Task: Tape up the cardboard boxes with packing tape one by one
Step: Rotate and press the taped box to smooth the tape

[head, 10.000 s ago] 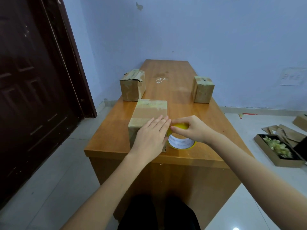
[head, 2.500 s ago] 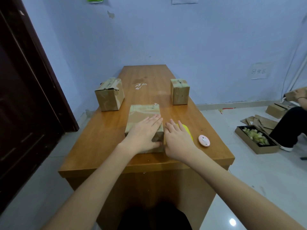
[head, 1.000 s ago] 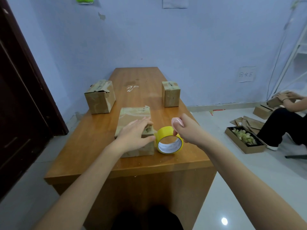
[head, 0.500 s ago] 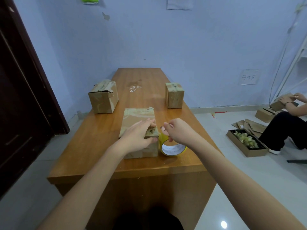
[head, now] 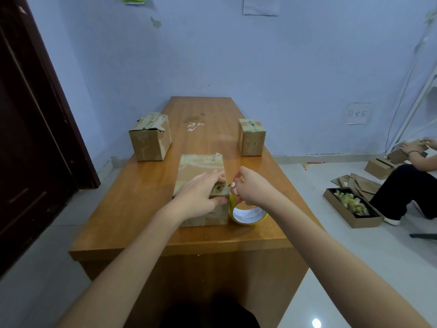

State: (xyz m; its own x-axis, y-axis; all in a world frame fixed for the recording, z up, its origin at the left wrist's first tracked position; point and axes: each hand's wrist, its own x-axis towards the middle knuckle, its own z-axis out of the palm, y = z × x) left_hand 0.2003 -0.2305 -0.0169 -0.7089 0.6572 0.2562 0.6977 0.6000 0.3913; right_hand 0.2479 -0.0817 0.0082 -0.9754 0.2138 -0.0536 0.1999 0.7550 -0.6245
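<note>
Cardboard, taped: we list one near box (head: 201,183) lying at the front of the wooden bench (head: 132,209), its top already banded with pale tape. Our left hand (head: 201,195) rests across the near right corner of that box, fingers (head: 214,176) laid over the top and the thumb curled down the front face, gripping it. Yellow tape roll (head: 248,214), white inside the core, stands on edge on the bench, touching the right side of the same box. Our right hand (head: 253,188) is just above the roll, its fingers bent and pinched together at the box's upper right corner; what they pinch is too small for us to tell. Two more boxes stand farther back: a left box (head: 150,137) with crumpled tape on its lid, and a right box (head: 251,137) near the right edge, well apart from each other. On the floor to the right, another person (head: 406,185) sits beside a shallow tray (head: 353,207) and loose cardboard.
</note>
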